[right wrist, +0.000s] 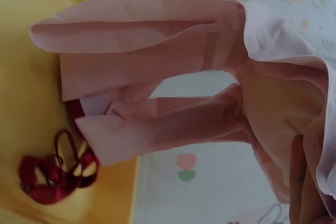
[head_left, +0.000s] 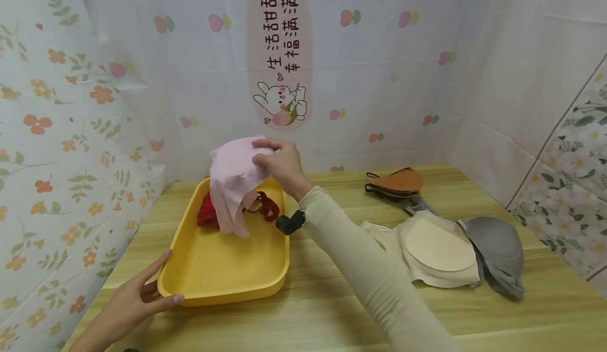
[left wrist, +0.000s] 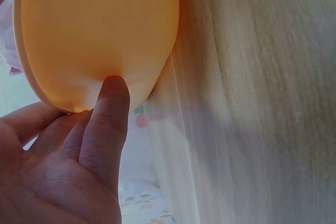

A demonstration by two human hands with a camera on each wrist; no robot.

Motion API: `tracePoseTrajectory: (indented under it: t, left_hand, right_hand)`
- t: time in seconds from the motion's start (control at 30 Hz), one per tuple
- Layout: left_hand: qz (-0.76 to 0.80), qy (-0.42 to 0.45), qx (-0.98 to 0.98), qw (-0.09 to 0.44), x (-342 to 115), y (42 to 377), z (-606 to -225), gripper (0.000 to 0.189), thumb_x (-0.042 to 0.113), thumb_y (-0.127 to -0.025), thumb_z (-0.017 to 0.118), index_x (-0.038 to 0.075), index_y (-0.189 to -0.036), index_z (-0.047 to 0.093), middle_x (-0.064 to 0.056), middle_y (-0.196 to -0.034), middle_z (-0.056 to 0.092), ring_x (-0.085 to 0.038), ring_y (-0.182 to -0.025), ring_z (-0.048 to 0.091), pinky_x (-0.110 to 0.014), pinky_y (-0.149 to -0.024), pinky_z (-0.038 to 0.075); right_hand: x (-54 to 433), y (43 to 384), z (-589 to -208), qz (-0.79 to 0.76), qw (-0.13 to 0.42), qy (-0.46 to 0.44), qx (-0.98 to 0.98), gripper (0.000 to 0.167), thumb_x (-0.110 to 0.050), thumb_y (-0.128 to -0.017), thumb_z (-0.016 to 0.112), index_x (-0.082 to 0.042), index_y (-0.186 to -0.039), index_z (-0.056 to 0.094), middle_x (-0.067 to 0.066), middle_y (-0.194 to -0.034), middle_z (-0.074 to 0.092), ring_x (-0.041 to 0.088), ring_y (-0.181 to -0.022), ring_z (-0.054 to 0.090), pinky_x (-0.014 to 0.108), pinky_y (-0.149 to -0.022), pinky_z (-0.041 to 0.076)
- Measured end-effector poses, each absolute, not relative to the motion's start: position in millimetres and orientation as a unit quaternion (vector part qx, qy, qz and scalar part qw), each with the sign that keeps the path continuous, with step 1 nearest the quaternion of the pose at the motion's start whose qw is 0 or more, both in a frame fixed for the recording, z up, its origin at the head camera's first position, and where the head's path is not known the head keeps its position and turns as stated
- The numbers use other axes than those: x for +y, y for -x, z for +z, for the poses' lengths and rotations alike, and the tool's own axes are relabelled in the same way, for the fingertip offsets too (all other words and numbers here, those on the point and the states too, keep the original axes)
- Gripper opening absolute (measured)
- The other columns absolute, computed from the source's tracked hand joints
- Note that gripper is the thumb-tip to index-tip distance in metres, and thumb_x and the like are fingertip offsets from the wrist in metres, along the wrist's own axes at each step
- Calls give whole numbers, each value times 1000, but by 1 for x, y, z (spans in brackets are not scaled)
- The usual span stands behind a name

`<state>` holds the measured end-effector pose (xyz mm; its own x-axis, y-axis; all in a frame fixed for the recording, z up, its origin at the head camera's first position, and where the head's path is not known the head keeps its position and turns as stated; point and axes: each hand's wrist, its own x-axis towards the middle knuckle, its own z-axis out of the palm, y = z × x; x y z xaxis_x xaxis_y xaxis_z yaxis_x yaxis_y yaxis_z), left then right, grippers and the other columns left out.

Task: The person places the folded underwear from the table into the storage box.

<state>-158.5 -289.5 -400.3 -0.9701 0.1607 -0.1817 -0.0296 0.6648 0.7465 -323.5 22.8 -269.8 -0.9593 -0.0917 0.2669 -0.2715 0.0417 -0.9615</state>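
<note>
My right hand (head_left: pixel 284 165) pinches a pale pink bra (head_left: pixel 232 167) by its upper edge, thumb and fingers on the fabric. The bra hangs over the far part of a yellow plastic tray (head_left: pixel 227 291), its lower ends dangling inside. In the right wrist view two wide bands of the bra (right wrist: pixel 157 72) drape down. My left hand (head_left: pixel 130 304) grips the tray's near left corner, thumb along the front wall and fingers at the left side. A red garment (head_left: pixel 207 212) with dark red straps (head_left: pixel 269 207) lies in the tray, partly hidden behind the pink bra.
On the wooden table (head_left: pixel 327 310) to the right lie a cream bra (head_left: pixel 438 246), a grey bra (head_left: pixel 495 249) and an orange-brown one (head_left: pixel 400 181) with black edging. Patterned curtains (head_left: pixel 379 78) stand close behind the table and along both sides.
</note>
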Motion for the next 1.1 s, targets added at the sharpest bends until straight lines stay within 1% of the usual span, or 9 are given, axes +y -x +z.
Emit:
tracePoseTrajectory:
  t: [0.17, 0.3, 0.47, 0.63, 0.7, 0.77, 0.9, 1.0, 1.1]
  left_hand:
    - [415, -42, 901, 116, -289, 158, -400, 98, 32, -93, 72, 19, -164, 4, -39, -161, 14, -47, -132, 54, -40, -92, 60]
    - [410, -43, 903, 121, -289, 158, -400, 98, 34, -94, 71, 20, -164, 3, -39, -161, 13, -49, -134, 50, -41, -92, 59]
    - [406, -37, 905, 125, -288, 157, -399, 98, 34, -94, 71, 20, -164, 3, -38, -161, 12, -49, -136, 49, -41, -93, 59]
    - [408, -40, 904, 120, -287, 157, -397, 98, 31, -94, 71, 18, -164, 3, -39, -161, 12, -50, -134, 50, -40, -92, 59]
    - [408, -44, 904, 119, -287, 157, -396, 97, 30, -95, 70, 17, -163, 3, -41, -160, 12, -51, -134, 50, -41, -92, 59]
    - [407, -42, 905, 120, -287, 157, -396, 97, 30, -95, 70, 18, -163, 3, -41, -159, 13, -51, -134, 50, -41, -92, 59]
    - [404, -44, 906, 118, -287, 157, -396, 97, 31, -95, 70, 18, -164, 3, -42, -159, 14, -51, -133, 50, -42, -91, 60]
    - [399, -44, 910, 107, -287, 156, -398, 97, 32, -94, 71, 17, -164, 5, -39, -160, 15, -49, -133, 52, -40, -91, 60]
    - [404, -45, 908, 105, -286, 155, -399, 98, 30, -93, 72, 17, -164, 6, -38, -161, 13, -50, -133, 51, -39, -91, 60]
  right_hand:
    - [10, 323, -280, 680, 45, -113, -723, 30, -1, -83, 70, -10, -111, 78, 7, -136, 65, 19, -111, 62, 35, -94, 59]
    - [0, 323, -289, 680, 26, -95, -727, 28, -1, -83, 71, -12, -108, 79, 6, -134, 66, 18, -104, 63, 38, -92, 60]
    - [-12, 322, -300, 665, 1, -74, -743, 24, -3, -84, 72, -14, -105, 80, 5, -135, 65, 19, -109, 64, 37, -93, 60]
    - [-19, 324, -311, 651, -6, -60, -756, 22, -3, -83, 73, -13, -101, 80, 5, -132, 67, 18, -114, 61, 36, -95, 59]
    - [-21, 325, -316, 650, -13, -58, -758, 23, -1, -82, 72, -12, -100, 80, 6, -130, 67, 17, -109, 61, 35, -89, 61]
    - [-23, 325, -320, 650, -23, -53, -758, 23, 0, -81, 72, -12, -99, 80, 6, -127, 68, 15, -101, 60, 30, -80, 61]
    - [-29, 326, -328, 642, -29, -40, -765, 23, 2, -78, 73, -11, -96, 80, 5, -119, 71, 11, -84, 59, 21, -61, 54]
    - [-36, 325, -335, 628, -26, -38, -777, 23, 2, -77, 74, -10, -96, 81, 6, -116, 73, 11, -84, 59, 19, -59, 52]
    - [-41, 324, -341, 611, -29, -37, -791, 24, 1, -76, 75, -10, -96, 82, 5, -121, 73, 12, -93, 59, 21, -65, 57]
